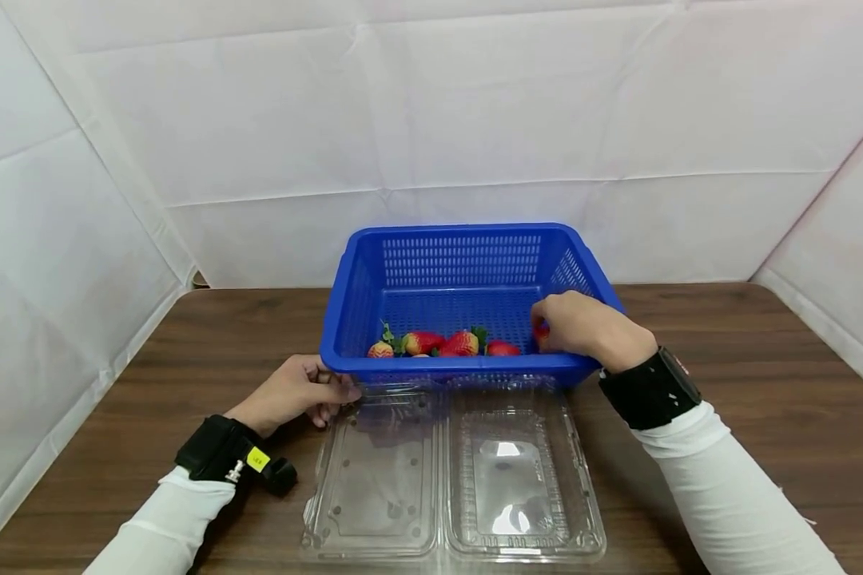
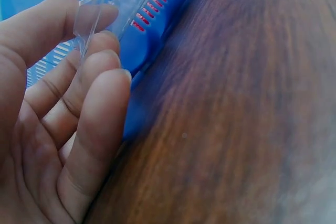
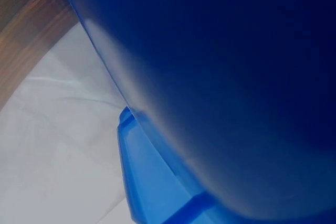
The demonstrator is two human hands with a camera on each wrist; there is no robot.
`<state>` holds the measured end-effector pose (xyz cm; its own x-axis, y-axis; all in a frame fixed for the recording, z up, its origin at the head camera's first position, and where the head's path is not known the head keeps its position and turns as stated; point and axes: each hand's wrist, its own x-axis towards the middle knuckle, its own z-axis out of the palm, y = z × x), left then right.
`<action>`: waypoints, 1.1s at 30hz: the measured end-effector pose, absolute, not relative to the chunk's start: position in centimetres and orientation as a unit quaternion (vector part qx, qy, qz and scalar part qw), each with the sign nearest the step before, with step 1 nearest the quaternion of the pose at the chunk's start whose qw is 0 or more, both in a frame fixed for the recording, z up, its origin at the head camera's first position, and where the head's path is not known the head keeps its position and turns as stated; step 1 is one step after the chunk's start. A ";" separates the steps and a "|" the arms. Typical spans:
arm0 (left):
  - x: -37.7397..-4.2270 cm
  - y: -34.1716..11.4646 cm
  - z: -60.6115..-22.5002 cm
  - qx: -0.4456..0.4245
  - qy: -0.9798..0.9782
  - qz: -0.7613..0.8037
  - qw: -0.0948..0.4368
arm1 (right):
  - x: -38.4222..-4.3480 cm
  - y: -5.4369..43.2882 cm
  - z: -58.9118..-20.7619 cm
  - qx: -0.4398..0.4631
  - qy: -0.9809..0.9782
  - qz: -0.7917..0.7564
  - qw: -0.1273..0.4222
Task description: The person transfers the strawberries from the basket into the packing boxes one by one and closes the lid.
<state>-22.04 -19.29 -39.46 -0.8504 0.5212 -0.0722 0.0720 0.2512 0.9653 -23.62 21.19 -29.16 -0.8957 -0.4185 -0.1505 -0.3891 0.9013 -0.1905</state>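
My right hand reaches over the near right rim into a blue plastic basket, its fingers around a red strawberry. Several more strawberries, some with green leaves, lie along the basket's near side. In front of the basket an opened clear plastic clamshell box lies flat. At its far left corner my left hand pinches the thin edge between thumb and fingers; the left wrist view shows this clear edge close up. Only the basket's wall fills the right wrist view, and the right hand is hidden there.
Everything stands on a brown wood-grain table. White sheeting closes off the back and both sides. The basket's near wall stands right against the clamshell's far edge.
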 end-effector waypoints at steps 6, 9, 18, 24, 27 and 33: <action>-22.1 -19.5 -38.7 0.193 0.771 0.578 0.187 | -24.0 21.1 -29.0 -0.209 0.970 -0.081 0.097; -22.2 -19.5 -38.7 0.192 0.773 0.576 0.185 | -24.0 21.0 -28.9 -0.209 0.969 -0.083 0.099; -22.2 -19.1 -38.7 0.183 0.776 0.577 0.179 | -24.2 21.2 -28.6 -0.216 0.968 -0.091 0.087; -21.9 -19.0 -39.0 0.181 0.774 0.579 0.181 | -24.0 21.2 -28.8 -0.214 0.969 -0.086 0.089; -21.8 -18.8 -39.2 0.180 0.774 0.579 0.180 | -23.8 21.3 -28.9 -0.216 0.969 -0.084 0.089; -21.9 -18.8 -39.2 0.179 0.776 0.578 0.179 | -23.8 21.4 -28.8 -0.222 0.967 -0.092 0.083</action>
<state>-21.89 -18.82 -39.21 -0.8718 0.4846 -0.0713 0.0708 0.2686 0.9607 -23.84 21.43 -28.77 -0.8873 -0.4453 -0.1201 -0.4148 0.8843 -0.2146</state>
